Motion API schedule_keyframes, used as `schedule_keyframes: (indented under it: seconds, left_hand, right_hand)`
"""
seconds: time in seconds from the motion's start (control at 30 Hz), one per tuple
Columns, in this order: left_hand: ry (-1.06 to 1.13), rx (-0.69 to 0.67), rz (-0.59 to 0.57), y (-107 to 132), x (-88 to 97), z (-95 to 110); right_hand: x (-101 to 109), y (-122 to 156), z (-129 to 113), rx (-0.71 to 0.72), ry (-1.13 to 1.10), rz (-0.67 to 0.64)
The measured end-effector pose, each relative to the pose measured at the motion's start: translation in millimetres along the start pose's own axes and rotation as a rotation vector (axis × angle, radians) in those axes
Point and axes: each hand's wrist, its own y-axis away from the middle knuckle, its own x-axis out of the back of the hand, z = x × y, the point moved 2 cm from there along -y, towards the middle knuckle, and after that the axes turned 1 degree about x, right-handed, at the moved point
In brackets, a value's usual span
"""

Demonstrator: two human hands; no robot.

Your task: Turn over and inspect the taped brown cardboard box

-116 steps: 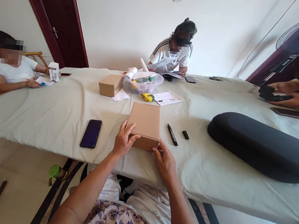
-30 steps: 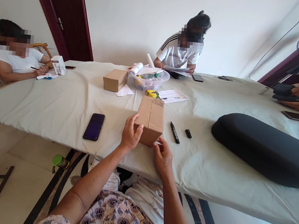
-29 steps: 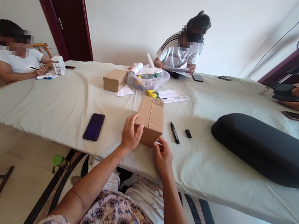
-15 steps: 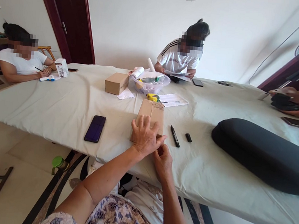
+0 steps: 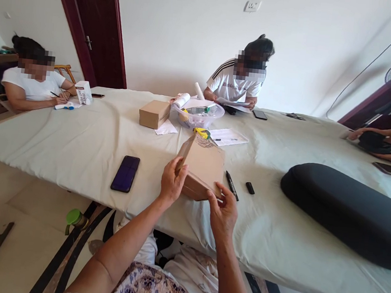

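Observation:
A brown cardboard box [image 5: 205, 164] is tilted between my hands, over the cloth-covered table in front of me. My left hand [image 5: 173, 180] grips its left side, thumb toward me and fingers behind the edge. At the near right corner my right hand [image 5: 223, 209] pinches the box with thumb and fingers. Dark scribbled lines mark the far end of its top. Just right of the box lies a black marker [image 5: 232, 186], and its cap [image 5: 250, 188] rests apart from it.
A phone [image 5: 125, 173] lies to the left, a long black case [image 5: 342, 213] to the right. Beyond the box are a yellow tape measure [image 5: 201, 132], a plastic basket [image 5: 198, 120] of items and another cardboard box [image 5: 154, 114]. Co-workers sit around the table [image 5: 86, 153].
My left hand has moved from the top of the box to its left side. The box has been tilted and turned, with my right hand now on its near right corner.

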Motion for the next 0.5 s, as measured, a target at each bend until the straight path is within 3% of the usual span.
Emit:
schedule_keyframes:
  seconds: [0.1, 0.2, 0.5]
  left_hand:
    - [0.058, 0.143, -0.016, 6.6, -1.4, -17.9]
    - [0.008, 0.2, -0.012, 12.7, 0.2, -32.1]
    - [0.091, 0.091, -0.013, 26.6, -6.8, -60.5]
  right_hand:
    - [1.0, -8.3, -4.8, 0.073, 0.057, -0.036]
    - [-2.5, -9.4, -2.2, 0.093, 0.045, -0.082]
    - [-12.8, -1.2, 7.5, 0.153, 0.062, -0.024]
